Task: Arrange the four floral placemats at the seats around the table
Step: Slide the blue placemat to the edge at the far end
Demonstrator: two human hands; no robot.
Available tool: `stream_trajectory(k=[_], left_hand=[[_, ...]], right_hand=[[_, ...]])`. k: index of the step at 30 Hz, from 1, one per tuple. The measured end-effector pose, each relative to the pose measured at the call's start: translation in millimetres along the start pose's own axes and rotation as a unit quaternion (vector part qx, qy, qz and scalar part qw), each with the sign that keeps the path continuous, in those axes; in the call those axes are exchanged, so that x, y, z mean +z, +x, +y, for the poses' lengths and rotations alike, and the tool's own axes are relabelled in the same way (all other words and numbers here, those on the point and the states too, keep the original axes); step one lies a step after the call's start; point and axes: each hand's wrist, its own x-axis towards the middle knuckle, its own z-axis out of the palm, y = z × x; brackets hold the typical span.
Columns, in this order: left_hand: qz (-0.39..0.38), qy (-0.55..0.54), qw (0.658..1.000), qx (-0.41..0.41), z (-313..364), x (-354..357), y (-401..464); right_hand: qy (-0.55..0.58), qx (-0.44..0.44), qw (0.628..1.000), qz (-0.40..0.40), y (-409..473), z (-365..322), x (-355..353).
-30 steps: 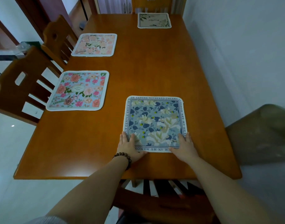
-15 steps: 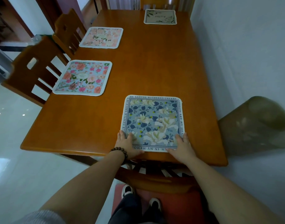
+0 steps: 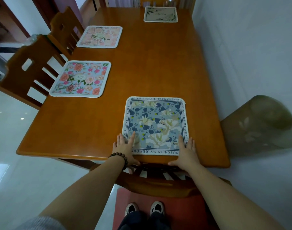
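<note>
A blue floral placemat (image 3: 155, 125) with a lettered border lies flat at the near end of the wooden table (image 3: 142, 72). My left hand (image 3: 125, 147) rests flat on its near left corner, and my right hand (image 3: 186, 151) rests flat on its near right corner, fingers spread. A pink-and-blue floral placemat (image 3: 81, 78) lies at the left side by the nearer chair. A pale peach floral placemat (image 3: 100, 36) lies further along the left side. A beige placemat (image 3: 160, 14) sits at the far end.
Two wooden chairs (image 3: 29, 70) stand at the table's left side, and another chair (image 3: 158, 181) with a red seat stands between me and the near edge. A brownish bin (image 3: 261, 123) stands by the white wall on the right. My shoes show below.
The blue placemat has slid toward the near table edge under both hands. My view has pulled back and lowered, showing the near chair and my feet.
</note>
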Motion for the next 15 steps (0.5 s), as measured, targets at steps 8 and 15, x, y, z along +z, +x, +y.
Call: stream_trajectory(k=[8, 15], left_hand=[[0.027, -0.021, 0.998, 0.046, 4.7, -1.9, -4.3], [0.075, 0.056, 0.995, 0.018, 4.9, 0.5, -14.2]], right_hand=[[0.035, 0.040, 0.998, 0.013, -5.7, 7.9, -7.1], [-0.013, 0.018, 0.997, 0.070, -16.8, 6.6, -2.9]])
